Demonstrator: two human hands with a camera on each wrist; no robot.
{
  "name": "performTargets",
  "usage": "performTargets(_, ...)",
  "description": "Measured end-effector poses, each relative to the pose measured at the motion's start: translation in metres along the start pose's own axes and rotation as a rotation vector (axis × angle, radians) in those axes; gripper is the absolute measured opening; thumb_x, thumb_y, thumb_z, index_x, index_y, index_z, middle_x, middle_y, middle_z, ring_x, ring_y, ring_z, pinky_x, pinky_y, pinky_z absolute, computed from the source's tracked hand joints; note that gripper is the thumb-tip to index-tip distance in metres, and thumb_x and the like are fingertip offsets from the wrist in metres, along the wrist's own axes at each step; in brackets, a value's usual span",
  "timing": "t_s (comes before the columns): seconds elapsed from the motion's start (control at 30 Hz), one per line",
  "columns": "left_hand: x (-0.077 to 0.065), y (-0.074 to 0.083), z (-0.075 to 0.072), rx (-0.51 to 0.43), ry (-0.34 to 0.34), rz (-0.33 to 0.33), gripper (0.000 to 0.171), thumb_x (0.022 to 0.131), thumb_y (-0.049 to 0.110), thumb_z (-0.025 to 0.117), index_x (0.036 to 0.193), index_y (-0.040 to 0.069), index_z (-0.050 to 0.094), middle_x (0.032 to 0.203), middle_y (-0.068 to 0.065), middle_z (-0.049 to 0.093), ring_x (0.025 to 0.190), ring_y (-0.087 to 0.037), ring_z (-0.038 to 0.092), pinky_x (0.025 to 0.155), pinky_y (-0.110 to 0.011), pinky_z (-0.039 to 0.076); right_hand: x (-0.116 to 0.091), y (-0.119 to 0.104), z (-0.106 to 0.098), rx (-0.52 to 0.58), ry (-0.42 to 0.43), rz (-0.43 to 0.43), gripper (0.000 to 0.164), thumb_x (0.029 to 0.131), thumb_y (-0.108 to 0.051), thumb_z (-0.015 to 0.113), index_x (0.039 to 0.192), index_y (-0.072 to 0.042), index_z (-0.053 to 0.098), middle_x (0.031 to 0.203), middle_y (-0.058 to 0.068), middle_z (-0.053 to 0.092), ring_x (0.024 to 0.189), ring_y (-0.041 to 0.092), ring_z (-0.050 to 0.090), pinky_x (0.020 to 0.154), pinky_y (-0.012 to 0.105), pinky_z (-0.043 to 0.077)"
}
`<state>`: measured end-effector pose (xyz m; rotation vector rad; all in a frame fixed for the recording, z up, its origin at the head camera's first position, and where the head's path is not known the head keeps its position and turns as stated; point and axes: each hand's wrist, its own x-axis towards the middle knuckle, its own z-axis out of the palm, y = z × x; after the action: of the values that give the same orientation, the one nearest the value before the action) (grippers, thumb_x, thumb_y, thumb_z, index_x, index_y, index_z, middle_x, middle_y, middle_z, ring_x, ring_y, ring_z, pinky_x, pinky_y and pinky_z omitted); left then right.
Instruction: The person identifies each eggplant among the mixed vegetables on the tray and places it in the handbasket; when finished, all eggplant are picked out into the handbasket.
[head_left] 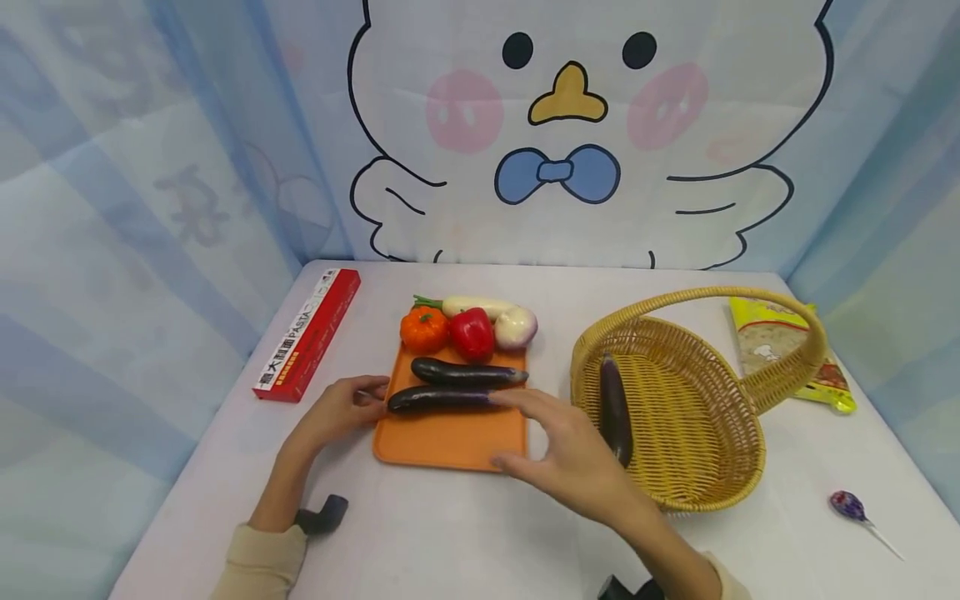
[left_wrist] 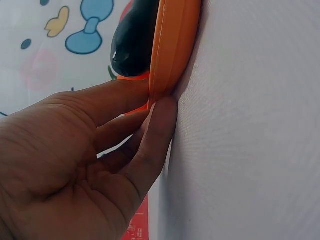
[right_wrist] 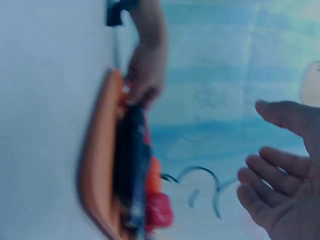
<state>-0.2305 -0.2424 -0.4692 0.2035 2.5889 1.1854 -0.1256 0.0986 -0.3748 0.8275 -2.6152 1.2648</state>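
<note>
An orange tray (head_left: 450, 439) bears two dark eggplants, an upper one (head_left: 465, 372) and a lower one (head_left: 435, 399) lying side by side. Across its far end are an orange bell pepper (head_left: 424, 330), a red bell pepper (head_left: 472, 335), a white radish (head_left: 474, 307) and a purple-white turnip (head_left: 516, 327). My left hand (head_left: 343, 410) pinches the tray's left edge; in the left wrist view its thumb (left_wrist: 162, 117) lies against the outer side. Above the tray's right edge, my right hand (head_left: 573, 454) holds nothing, thumb and fingers spread apart. One more eggplant (head_left: 616, 412) lies inside the wicker basket (head_left: 738, 450).
The basket's arched handle (head_left: 705, 293) rises right of the tray. Behind it lies a yellow food packet (head_left: 780, 342). A lollipop (head_left: 849, 505) is at the far right, a red pasta box (head_left: 311, 333) at the back left. Printed curtains (head_left: 187, 250) enclose the table.
</note>
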Motion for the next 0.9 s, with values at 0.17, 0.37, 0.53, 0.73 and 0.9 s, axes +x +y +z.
performTargets(0.17, 0.002, 0.001, 0.002, -0.002, -0.003, -0.003, 0.051, 0.089, 0.023, 0.072, 0.136, 0.007, 0.059, 0.109, -0.005, 0.067, 0.097, -0.022, 0.064, 0.083, -0.036, 0.055, 0.010, 0.014, 0.033, -0.026, 0.097, 0.111, 0.060, 0.075, -0.025, 0.088, 0.130, -0.016, 0.064, 0.128, -0.004, 0.062, 0.120, 0.016, 0.057, 0.100, 0.039, 0.045)
performTargets(0.37, 0.001, 0.002, 0.001, 0.008, 0.001, -0.012, 0.052, 0.089, 0.024, 0.073, 0.136, 0.007, 0.059, 0.110, -0.005, 0.066, 0.098, -0.022, 0.063, 0.085, -0.038, 0.055, 0.023, 0.037, 0.055, -0.022, 0.158, 0.174, 0.059, 0.074, -0.020, 0.088, 0.128, -0.012, 0.065, 0.127, 0.000, 0.064, 0.118, 0.021, 0.059, 0.099, 0.041, 0.046)
performTargets(0.53, 0.000, 0.001, 0.001, 0.012, 0.000, -0.032, 0.052, 0.089, 0.025, 0.073, 0.137, 0.008, 0.059, 0.111, -0.006, 0.067, 0.099, -0.023, 0.063, 0.085, -0.037, 0.055, 0.030, 0.054, 0.065, -0.047, 0.169, 0.217, 0.059, 0.074, -0.017, 0.088, 0.127, -0.010, 0.064, 0.126, 0.004, 0.064, 0.119, 0.025, 0.058, 0.101, 0.043, 0.044)
performTargets(0.73, 0.000, 0.003, 0.001, 0.016, 0.002, -0.019, 0.052, 0.090, 0.025, 0.072, 0.137, 0.007, 0.059, 0.110, -0.005, 0.067, 0.098, -0.022, 0.063, 0.085, -0.038, 0.055, 0.036, 0.067, 0.069, -0.066, 0.152, 0.273, 0.055, 0.076, -0.016, 0.087, 0.126, -0.011, 0.065, 0.127, 0.005, 0.064, 0.123, 0.025, 0.055, 0.105, 0.042, 0.041)
performTargets(0.9, 0.000, 0.002, 0.001, 0.023, 0.001, -0.016, 0.052, 0.090, 0.025, 0.072, 0.137, 0.006, 0.058, 0.110, -0.006, 0.067, 0.098, -0.022, 0.064, 0.085, -0.039, 0.055, 0.041, 0.071, 0.069, -0.056, 0.135, 0.312, 0.050, 0.077, -0.016, 0.085, 0.124, -0.011, 0.067, 0.125, 0.004, 0.065, 0.123, 0.023, 0.055, 0.105, 0.041, 0.040)
